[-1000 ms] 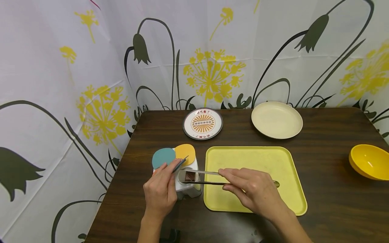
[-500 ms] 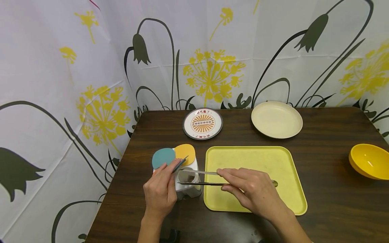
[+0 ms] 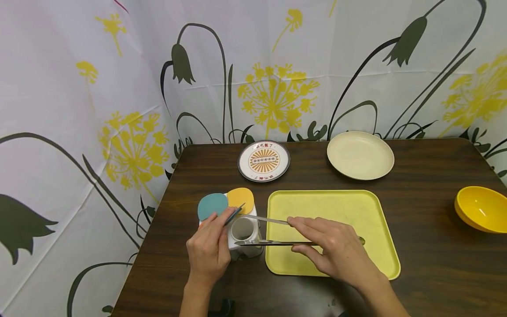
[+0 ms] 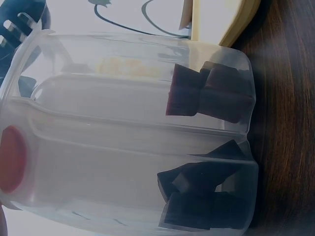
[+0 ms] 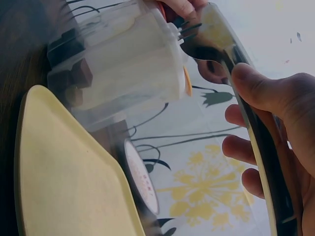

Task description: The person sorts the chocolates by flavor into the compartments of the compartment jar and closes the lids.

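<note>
A translucent multi-compartment container (image 3: 253,252) has teal (image 3: 213,206) and yellow (image 3: 240,200) lids lying shut. My left hand (image 3: 209,248) holds its dark blue lid (image 3: 234,215) tilted up beside the round opening (image 3: 243,229). My right hand (image 3: 336,244) grips metal tongs (image 3: 281,243), their arms spread on either side of that opening with nothing between the tips. Through the container's wall, the left wrist view shows reddish-brown blocks (image 4: 221,96) in one compartment and darker blocks (image 4: 202,196) in another. Only a sliver of left-hand skin appears there.
A yellow tray (image 3: 317,207) lies right of the container. Behind stand a patterned plate (image 3: 264,161) and a cream oval dish (image 3: 360,156). A yellow bowl (image 3: 481,210) sits at the far right on the dark wooden table (image 3: 435,264), with a flowered curtain behind.
A brown block seen between the tongs one second ago has dropped into the opening. The tongs have spread wider. My left hand and the raised lid stay in place.
</note>
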A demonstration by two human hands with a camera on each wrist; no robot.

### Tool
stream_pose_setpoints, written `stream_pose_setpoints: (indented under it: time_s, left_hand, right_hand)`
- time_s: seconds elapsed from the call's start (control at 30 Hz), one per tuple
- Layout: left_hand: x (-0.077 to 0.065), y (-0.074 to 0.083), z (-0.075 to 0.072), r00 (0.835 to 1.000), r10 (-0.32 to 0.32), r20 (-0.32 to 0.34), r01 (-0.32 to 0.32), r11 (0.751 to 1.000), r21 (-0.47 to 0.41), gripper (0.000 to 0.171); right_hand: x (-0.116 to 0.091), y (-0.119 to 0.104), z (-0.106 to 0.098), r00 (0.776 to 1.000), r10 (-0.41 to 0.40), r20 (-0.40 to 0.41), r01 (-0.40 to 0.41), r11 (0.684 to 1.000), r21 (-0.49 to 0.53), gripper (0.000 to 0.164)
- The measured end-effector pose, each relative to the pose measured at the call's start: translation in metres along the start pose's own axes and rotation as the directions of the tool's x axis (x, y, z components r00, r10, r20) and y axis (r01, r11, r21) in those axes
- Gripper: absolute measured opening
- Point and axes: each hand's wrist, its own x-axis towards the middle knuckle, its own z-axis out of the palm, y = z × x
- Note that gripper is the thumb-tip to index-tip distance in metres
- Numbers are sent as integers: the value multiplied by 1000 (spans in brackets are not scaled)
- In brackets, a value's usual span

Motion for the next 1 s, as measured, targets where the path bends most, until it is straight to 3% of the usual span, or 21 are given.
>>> stream_pose_setpoints:
  time_s: [0.27, 0.7, 0.87, 1.0]
  left_hand:
    - [1, 1, 0, 1000, 4, -10, -4, 1000, -5, 33]
    - [1, 1, 0, 1000, 7, -10, -7, 1000, -11, 34]
    - [1, 0, 0, 1000, -2, 3, 2, 1000, -18, 33]
    - [0, 0, 0, 1000, -9, 10, 9, 1000, -18, 33]
  right_hand:
    - [-8, 9, -5, 999, 18, -44, -19, 1000, -21, 52]
    - [-44, 38, -22, 976, 201, -84, -208, 974, -89, 60]
    - [-64, 49, -29, 932, 344, -115, -360, 916, -177, 65]
    - [-79, 58, -36, 866, 484, -126, -500, 837, -223, 66]
